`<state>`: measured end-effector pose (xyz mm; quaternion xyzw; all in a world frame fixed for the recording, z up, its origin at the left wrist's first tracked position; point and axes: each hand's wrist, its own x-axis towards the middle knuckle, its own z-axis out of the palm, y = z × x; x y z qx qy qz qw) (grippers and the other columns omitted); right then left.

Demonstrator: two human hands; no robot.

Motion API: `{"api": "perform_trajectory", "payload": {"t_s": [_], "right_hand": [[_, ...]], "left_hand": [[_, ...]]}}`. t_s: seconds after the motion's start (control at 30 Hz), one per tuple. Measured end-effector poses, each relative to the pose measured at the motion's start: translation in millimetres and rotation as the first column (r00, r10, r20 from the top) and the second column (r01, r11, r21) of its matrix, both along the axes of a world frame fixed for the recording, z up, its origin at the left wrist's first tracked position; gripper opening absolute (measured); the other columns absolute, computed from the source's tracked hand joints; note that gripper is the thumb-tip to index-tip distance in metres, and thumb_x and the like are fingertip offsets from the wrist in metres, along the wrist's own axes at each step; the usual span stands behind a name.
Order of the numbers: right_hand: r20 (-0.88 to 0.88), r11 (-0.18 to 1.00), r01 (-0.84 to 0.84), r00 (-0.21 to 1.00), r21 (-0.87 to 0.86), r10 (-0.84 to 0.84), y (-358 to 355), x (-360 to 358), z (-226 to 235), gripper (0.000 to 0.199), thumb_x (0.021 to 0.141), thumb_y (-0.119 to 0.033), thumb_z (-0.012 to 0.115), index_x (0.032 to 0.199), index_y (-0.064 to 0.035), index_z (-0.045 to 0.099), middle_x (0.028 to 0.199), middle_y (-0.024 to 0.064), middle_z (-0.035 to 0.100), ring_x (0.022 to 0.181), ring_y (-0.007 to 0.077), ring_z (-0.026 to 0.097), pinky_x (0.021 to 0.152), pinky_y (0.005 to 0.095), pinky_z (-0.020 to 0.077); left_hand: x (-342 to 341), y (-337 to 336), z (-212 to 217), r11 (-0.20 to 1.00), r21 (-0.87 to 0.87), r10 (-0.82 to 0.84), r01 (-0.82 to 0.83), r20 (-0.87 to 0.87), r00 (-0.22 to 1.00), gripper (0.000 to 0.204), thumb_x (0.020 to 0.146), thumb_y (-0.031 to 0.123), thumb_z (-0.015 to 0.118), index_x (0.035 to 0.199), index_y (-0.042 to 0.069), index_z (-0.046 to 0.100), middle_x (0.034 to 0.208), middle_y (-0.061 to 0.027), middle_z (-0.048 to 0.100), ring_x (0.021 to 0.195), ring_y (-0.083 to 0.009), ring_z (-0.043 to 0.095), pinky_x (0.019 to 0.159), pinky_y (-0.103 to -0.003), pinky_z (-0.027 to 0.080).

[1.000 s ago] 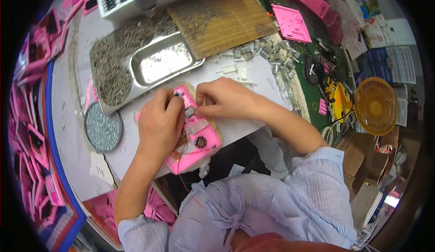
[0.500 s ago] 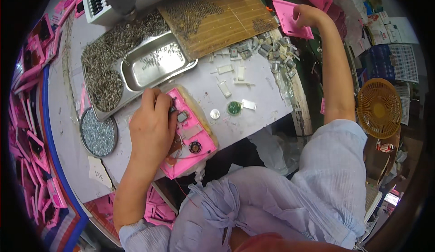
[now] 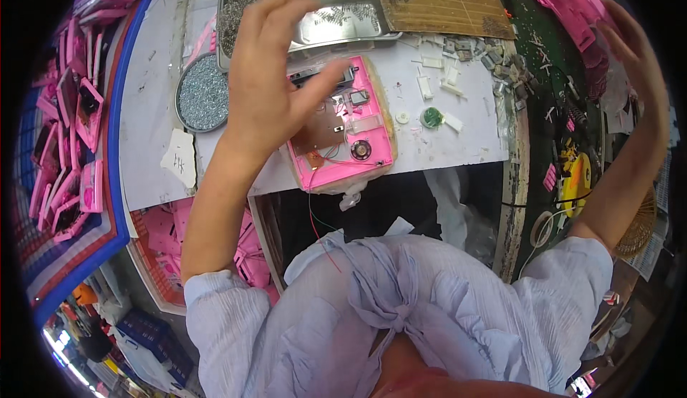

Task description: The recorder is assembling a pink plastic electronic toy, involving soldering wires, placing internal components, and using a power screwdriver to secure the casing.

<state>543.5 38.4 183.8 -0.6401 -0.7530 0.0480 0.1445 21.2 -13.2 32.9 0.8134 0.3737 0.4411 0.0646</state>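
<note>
My left hand is raised over a pink plastic case, thumb and fingers apart, holding nothing. The case lies open on a padded rest. In it are a brown board, a small round speaker, a grey metal-looking part and thin wires; one red wire hangs over the front edge. My left hand hides part of the case's left side. At the far right, my right hand has its fingers apart beside the edge of stacked pink plastic pieces, its fingertips close to them.
Behind the case stands a metal tray with small metal pieces, next to a brown board with grooves. A round dish of grey bits sits left. White parts and a green round piece lie right. Pink cases crowd the left side.
My left hand has lifted off the case and opened. My right hand has moved right, and the pink panel it was on no longer lies beside the brown board. The view has shifted.
</note>
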Motion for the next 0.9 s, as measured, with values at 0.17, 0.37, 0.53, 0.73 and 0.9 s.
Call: {"api": "perform_trajectory", "payload": {"t_s": [0.17, 0.37, 0.53, 0.73, 0.9], "right_hand": [[-0.624, 0.776, -0.63, 0.618, -0.028, 0.478, -30, -212, -23, 0.037, 0.095, -0.016, 0.069, 0.13, -0.005, 0.066, 0.132, 0.013, 0.066, 0.126, 0.0269, 0.059, 0.107, 0.0384, 0.0475], [-0.762, 0.959, -0.273, 0.606, 0.07, 0.228, -47, -249, -105, 0.056, 0.093, -0.001, 0.067, 0.146, -0.0018, 0.05, 0.103, 0.01, 0.069, 0.091, 0.0143, 0.066, 0.084, 0.0274, 0.0521], [-0.876, 0.924, -0.329, 0.482, -0.194, -0.012, -129, -291, -178, 0.074, 0.092, -0.011, 0.074, 0.154, -0.0033, 0.036, 0.066, 0.0018, 0.059, 0.059, 0.0084, 0.052, 0.059, 0.0241, 0.0423], [-0.675, 0.947, -0.205, 0.737, -0.247, -0.016, -157, -279, -213, 0.063, 0.093, -0.015, 0.072, 0.149, -0.0054, 0.043, 0.06, 0.0054, 0.054, 0.052, 0.0168, 0.053, 0.054, 0.0293, 0.0425], [-0.556, 0.947, -0.3, 0.81, -0.115, 0.188, -141, -279, -227, 0.054, 0.095, -0.013, 0.068, 0.146, -0.0059, 0.048, 0.059, 0.0092, 0.057, 0.051, 0.0197, 0.054, 0.053, 0.0305, 0.0421]], "left_hand": [[25, -4, 21, 0.96, -0.202, -0.168, 0.195, 0.143, 0.975, 0.047, 0.081, 0.012, 0.083, 0.123, 0.002, 0.063, 0.122, -0.0114, 0.066, 0.096, -0.0197, 0.068, 0.079, -0.03, 0.054], [-14, -40, 15, 0.589, -0.631, 0.262, 0.506, 0.741, 0.619, 0.037, 0.095, 0.016, 0.073, 0.123, -0.005, 0.06, 0.108, -0.0114, 0.073, 0.092, -0.016, 0.071, 0.084, -0.03, 0.057], [-15, -69, -27, 0.583, -0.79, 0.321, 0.19, 0.439, 0.839, 0.061, 0.094, 0.023, 0.074, 0.14, -0.007, 0.045, 0.107, -0.0165, 0.074, 0.092, -0.0223, 0.074, 0.084, -0.033, 0.057], [-7, -78, -45, 0.723, -0.649, 0.198, -0.236, -0.132, 0.971, 0.084, 0.087, 0.03, 0.078, 0.151, -0.003, 0.036, 0.096, -0.0208, 0.074, 0.079, -0.0315, 0.075, 0.071, -0.036, 0.057], [-12, -77, -53, 0.741, -0.641, 0.208, -0.198, -0.061, 0.976, 0.074, 0.086, 0.025, 0.079, 0.146, 0.001, 0.045, 0.095, -0.0212, 0.073, 0.08, -0.0303, 0.074, 0.071, -0.038, 0.057]]}}
